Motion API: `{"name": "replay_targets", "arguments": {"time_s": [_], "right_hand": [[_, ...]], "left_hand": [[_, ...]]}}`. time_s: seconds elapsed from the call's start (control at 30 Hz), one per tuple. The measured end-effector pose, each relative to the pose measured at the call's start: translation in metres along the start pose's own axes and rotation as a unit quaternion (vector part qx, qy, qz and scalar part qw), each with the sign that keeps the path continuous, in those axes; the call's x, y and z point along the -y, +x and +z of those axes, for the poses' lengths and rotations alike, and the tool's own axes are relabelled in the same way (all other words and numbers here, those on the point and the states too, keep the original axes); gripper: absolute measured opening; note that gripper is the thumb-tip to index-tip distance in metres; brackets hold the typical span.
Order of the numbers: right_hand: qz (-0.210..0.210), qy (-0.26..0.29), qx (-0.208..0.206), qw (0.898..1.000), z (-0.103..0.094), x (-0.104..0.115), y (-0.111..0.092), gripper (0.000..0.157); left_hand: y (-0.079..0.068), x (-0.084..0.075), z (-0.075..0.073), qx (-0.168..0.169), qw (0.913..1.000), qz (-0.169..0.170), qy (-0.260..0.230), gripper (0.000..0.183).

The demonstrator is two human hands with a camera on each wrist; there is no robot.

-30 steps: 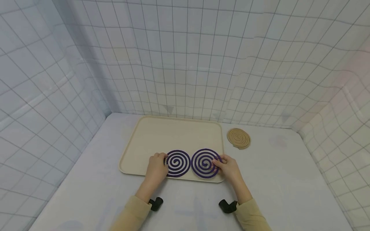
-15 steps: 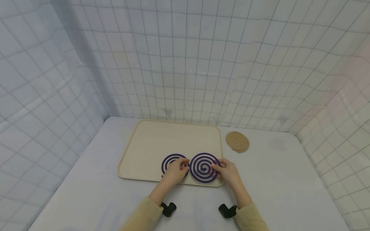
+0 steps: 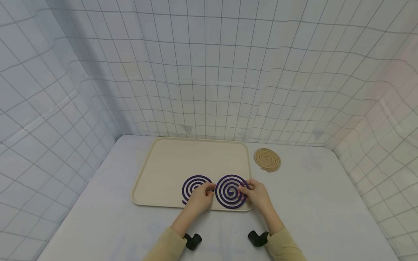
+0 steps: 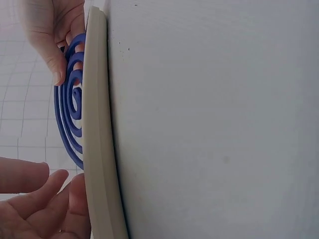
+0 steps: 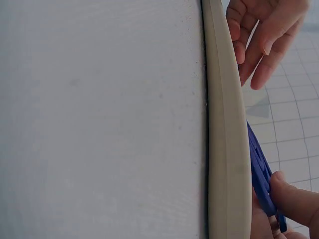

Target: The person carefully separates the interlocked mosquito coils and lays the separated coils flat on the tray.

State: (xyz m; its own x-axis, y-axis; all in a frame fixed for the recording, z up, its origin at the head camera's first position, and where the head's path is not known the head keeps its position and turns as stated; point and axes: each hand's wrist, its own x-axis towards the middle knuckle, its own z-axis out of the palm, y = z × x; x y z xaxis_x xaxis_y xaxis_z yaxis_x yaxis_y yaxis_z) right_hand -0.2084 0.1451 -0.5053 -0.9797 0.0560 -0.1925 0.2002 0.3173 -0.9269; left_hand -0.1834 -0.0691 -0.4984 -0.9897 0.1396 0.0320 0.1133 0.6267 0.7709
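In the head view my right hand (image 3: 258,194) pinches the right edge of a dark purple mosquito coil (image 3: 230,192), thumb on top. The left wrist view shows this coil tilted up behind the tray edge. My left hand (image 3: 201,195) reaches over a second purple mosquito coil (image 3: 197,176), which lies on the beige tray (image 3: 199,156) and is partly covered by that hand. Its fingertips are in the narrow space between the two coils. Seen from the left wrist, the left fingers (image 4: 37,174) are apart from the thumb, with nothing between them.
A tan mosquito coil (image 3: 267,160) lies on the white table (image 3: 313,195) to the right of the tray. Grid-patterned cloth walls (image 3: 209,72) enclose the back and sides. A black wrist mount (image 3: 258,238) sits at each sleeve.
My left hand has moved from the left edge of the left coil across it to its right side, near the other coil. My right hand keeps its pinch almost in place.
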Motion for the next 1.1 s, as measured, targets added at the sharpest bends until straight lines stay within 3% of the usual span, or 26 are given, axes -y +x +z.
{"name": "replay_targets", "arguments": {"time_s": [0.23, 0.33, 0.4, 0.5, 0.6, 0.67, 1.1], "right_hand": [[-0.024, -0.069, -0.012, 0.997, -0.003, -0.001, 0.002, 0.019], [-0.050, -0.123, -0.019, 0.991, -0.005, 0.000, 0.001, 0.022], [-0.078, -0.172, -0.028, 0.982, -0.007, 0.002, 0.000, 0.025], [-0.129, -0.257, -0.051, 0.956, -0.007, 0.005, -0.002, 0.033], [-0.156, -0.305, -0.064, 0.937, -0.006, 0.010, -0.005, 0.039], [-0.160, -0.321, -0.069, 0.931, -0.005, 0.011, -0.006, 0.041], [-0.129, -0.335, -0.043, 0.932, 0.000, 0.009, -0.009, 0.038]], "left_hand": [[0.001, 0.001, 0.002, 0.020, 0.9998, -0.003, -0.001, 0.031], [0.003, 0.001, 0.002, 0.025, 0.9996, -0.003, -0.010, 0.032], [0.003, 0.001, 0.002, 0.029, 0.9994, -0.007, -0.018, 0.032], [0.003, 0.000, 0.002, 0.035, 0.9988, -0.014, -0.029, 0.033], [0.003, 0.001, 0.001, 0.041, 0.9984, -0.015, -0.035, 0.033], [0.003, 0.001, 0.001, 0.045, 0.9982, -0.015, -0.038, 0.034], [0.001, 0.004, 0.000, 0.054, 0.9978, -0.009, -0.039, 0.035]]}}
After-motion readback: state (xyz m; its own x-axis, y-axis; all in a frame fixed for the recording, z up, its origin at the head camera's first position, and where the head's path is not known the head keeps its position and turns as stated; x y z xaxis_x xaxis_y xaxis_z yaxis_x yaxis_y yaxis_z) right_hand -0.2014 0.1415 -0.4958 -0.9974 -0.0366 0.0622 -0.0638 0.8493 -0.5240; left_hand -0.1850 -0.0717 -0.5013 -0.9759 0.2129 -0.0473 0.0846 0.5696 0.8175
